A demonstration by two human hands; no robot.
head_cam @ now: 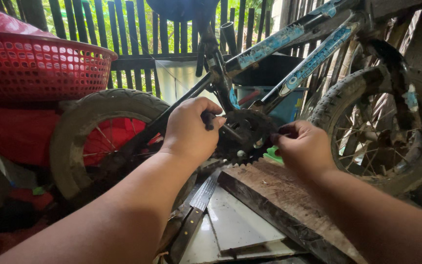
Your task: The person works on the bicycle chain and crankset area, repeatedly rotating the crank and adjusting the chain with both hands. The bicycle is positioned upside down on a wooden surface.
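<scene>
Dark wooden slats [137, 29] close off the back w/ green leaves showing thru the gaps; in front of them a small kids' bike [269, 46] stands upside down, blue-patterned frame, seat up near the top of the view.

Left hand [189, 129] is curled into a fist, closed round a dark crank arm [210, 120] right by the toothed chainring [245, 129]; thumb side faces the ring; just a stub of the arm pokes out past the fingers.

Right hand [301, 146] sits just to the right of the chainring, fingertips pinched together near its edge; can't tell if it actually holds anything, too dark there; a bit of bright green [273, 154] shows just below that hand.

Under both hands lies a rough wooden plank [279, 195], its near end running below the right forearm; below the left wrist a big knife [196, 210] w/ a dark handle lies on pale flat sheets [235, 225], blade pointing up toward the chainring.

Left of the left hand: muddy rear wheel [98, 132] w/ red behind the spokes; above that, well apart, a red plastic basket [40, 66]. Right of the right hand: front wheel [382, 127], also caked in dirt, close to the wrist.
</scene>
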